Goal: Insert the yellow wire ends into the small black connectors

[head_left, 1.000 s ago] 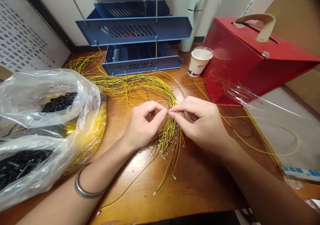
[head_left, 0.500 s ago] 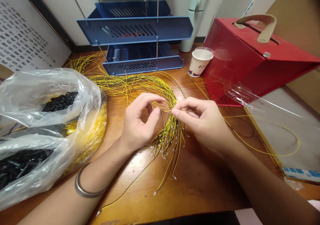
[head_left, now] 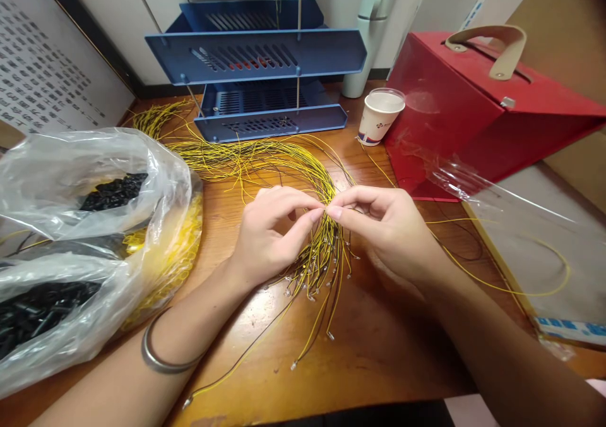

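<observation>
My left hand [head_left: 279,231] and my right hand [head_left: 379,225] meet fingertip to fingertip above a bundle of thin yellow and black wires [head_left: 303,162]. In my right hand, thumb and index finger pinch a wire, part of which trails off to the right as a yellow loop [head_left: 563,269]. The left thumb and index finger close at the same spot; what lies between them is too small to make out. Small clear-tipped ends [head_left: 311,298] fan out from the bundle below my hands. A few longer wires reach toward the table's front edge.
Open plastic bags [head_left: 156,225] of black and yellow small parts stand at left. Behind are a blue two-tier tray [head_left: 255,54], a pale flask [head_left: 362,54] and a paper cup [head_left: 379,120]. A red box [head_left: 440,124] with a beige handle sits at right.
My left hand has moved right, and its parted thumb and index finger have closed at my right fingertips. My right hand has stayed nearly in place, still pinching.
</observation>
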Available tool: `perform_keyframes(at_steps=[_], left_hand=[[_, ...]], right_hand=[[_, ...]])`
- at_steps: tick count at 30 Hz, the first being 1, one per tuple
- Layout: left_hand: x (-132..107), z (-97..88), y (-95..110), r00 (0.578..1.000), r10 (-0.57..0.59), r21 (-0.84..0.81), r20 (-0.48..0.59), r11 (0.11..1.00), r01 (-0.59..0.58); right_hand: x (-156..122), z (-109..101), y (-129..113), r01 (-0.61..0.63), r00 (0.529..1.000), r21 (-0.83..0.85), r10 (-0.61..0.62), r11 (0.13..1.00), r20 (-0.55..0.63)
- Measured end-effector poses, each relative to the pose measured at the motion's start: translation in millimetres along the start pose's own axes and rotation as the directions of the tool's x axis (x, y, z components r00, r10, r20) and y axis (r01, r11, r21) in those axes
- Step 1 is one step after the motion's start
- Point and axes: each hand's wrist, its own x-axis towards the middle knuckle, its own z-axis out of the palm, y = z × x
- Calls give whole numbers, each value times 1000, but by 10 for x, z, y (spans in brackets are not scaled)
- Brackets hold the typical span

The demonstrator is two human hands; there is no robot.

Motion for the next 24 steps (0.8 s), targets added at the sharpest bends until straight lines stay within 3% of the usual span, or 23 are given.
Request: perform_keyframes(at_steps=[4, 13, 21, 24], left_hand=[[3, 8, 8, 993, -108, -46, 49, 993, 111], [4, 33, -21, 938, -294, -225, 185, 916, 332], [5, 19, -13, 940, -280, -270, 194, 906, 326], [-7, 10, -15, 951, -280, -267, 132, 914, 306]], right_hand=[[-10, 20, 2, 22, 998, -110, -28, 994, -53], [-23, 39, 10, 183, 971, -324, -223, 928, -89], [-17, 40, 11, 171, 976, -315, -203, 934, -73], [-19, 38, 10, 143, 981, -285, -174, 948, -87]])
